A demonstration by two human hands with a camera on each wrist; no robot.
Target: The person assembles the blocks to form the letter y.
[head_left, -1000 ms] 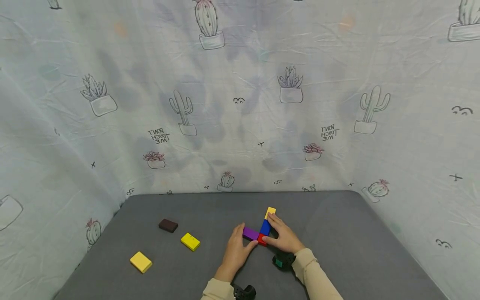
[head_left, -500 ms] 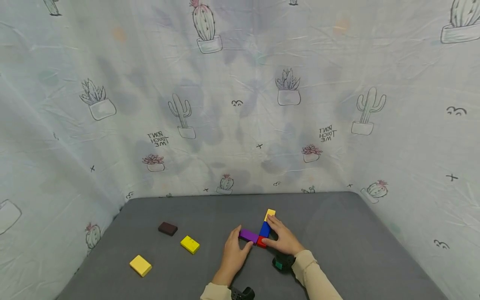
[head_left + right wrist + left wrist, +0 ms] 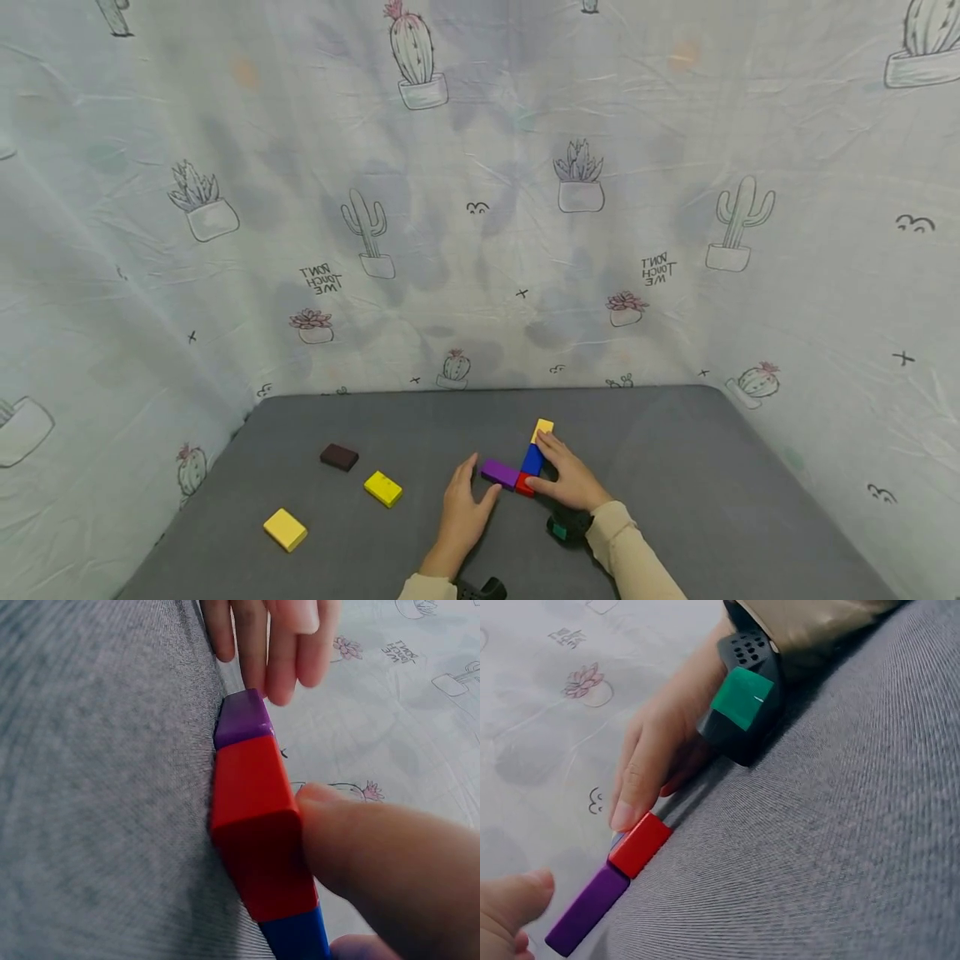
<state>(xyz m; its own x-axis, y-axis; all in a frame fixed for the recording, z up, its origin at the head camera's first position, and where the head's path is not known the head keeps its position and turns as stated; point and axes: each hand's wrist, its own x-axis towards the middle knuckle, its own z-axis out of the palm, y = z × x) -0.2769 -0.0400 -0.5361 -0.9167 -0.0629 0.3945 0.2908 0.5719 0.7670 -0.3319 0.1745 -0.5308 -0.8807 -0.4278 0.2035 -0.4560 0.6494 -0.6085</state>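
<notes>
Four blocks form an L on the grey table (image 3: 675, 467): purple (image 3: 498, 473), red (image 3: 525, 486) at the corner, blue (image 3: 532, 460) and yellow (image 3: 542, 430). My right hand (image 3: 553, 468) lies along the right side of the blue block with straight fingers, and its thumb (image 3: 382, 855) presses the red block (image 3: 259, 825). My left hand (image 3: 478, 479) sits at the purple block's left end with relaxed fingers (image 3: 270, 637) beside the purple block (image 3: 241, 718). The left thumb (image 3: 514, 896) hovers close to the purple block (image 3: 589, 907), and I cannot tell whether it touches.
To the left lie a brown block (image 3: 339, 456) and two yellow blocks (image 3: 383, 488) (image 3: 285, 529). A cactus-print cloth (image 3: 480, 208) walls the table at the back and both sides. A black camera (image 3: 742, 705) is strapped to the right wrist.
My left hand has eased its hold on the purple block's end and slid slightly back towards me. The right hand stays against the blue and red blocks.
</notes>
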